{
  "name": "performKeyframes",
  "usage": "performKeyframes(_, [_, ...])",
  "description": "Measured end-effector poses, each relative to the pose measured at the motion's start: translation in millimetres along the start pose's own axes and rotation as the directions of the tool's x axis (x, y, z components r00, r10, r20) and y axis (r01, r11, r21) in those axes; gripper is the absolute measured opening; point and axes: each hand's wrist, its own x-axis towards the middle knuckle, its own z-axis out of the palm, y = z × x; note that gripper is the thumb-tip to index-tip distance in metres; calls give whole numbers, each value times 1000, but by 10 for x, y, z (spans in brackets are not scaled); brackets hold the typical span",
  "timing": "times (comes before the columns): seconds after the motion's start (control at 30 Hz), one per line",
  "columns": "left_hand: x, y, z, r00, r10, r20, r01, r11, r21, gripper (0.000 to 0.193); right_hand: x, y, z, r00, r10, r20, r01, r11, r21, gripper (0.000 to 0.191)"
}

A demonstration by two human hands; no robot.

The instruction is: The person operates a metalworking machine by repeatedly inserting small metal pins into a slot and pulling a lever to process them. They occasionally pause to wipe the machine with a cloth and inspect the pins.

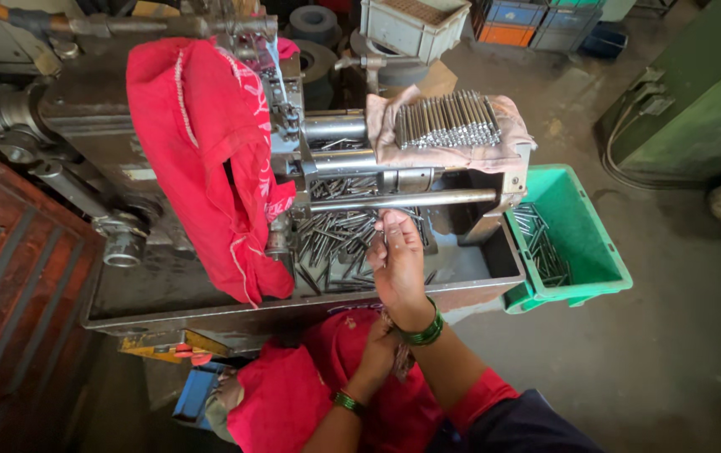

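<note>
though near, rods [335, 235] beyond hand [396, 264]

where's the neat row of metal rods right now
In the head view, the rods lie on a pinkish cloth atop the machine, upper right, above the green bin.

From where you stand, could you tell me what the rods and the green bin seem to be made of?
Rods: bare metal, likely steel, grey with a dull shine. Green bin: looks like moulded plastic, uniform colour, smooth matte walls with a thick rim.
</note>
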Motion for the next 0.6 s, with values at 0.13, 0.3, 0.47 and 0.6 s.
performKeyframes(0.13, [21,67,29,1000,22,-11,-22,1000,16,15,167,124,-106,988,-152,-7,149,976,-159,9])
performKeyframes(0.3, [99,56,4,995,85,50,-86,996,6,31,380,192,-203,915,-381,135,401,808,-431,13])
performKeyframes(0.47, [129,-102,-83,993,113,22,-114,992,62,26,340,134,-135,608,-540,581,747,143,-649,9])
performKeyframes(0.6, [137,-146,-78,991,123,-57,-116,986,116,23,312,26,-34,565,-396,723,780,-27,-625,15])
